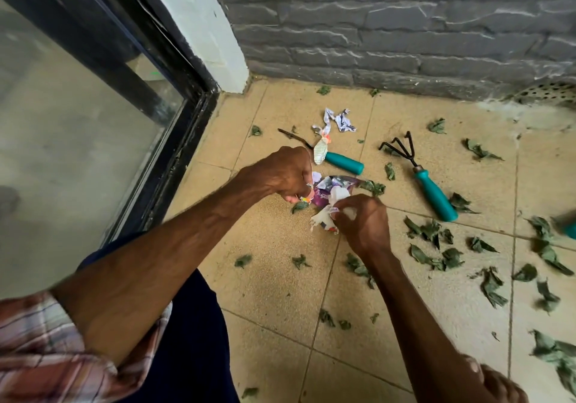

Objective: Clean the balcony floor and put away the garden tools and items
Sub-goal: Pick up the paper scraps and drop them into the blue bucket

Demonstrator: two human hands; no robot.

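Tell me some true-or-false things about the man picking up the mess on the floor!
1. Both hands are gathering paper scraps. True: the left hand and right hand clutch crumpled scraps.
2. The hand rake is being held. False: it lies on the floor tiles, untouched.
3. The tool handles are red. False: they are teal.
4. Green leaves are scattered over the floor. True.
5. The wall is grey stone-look. True.
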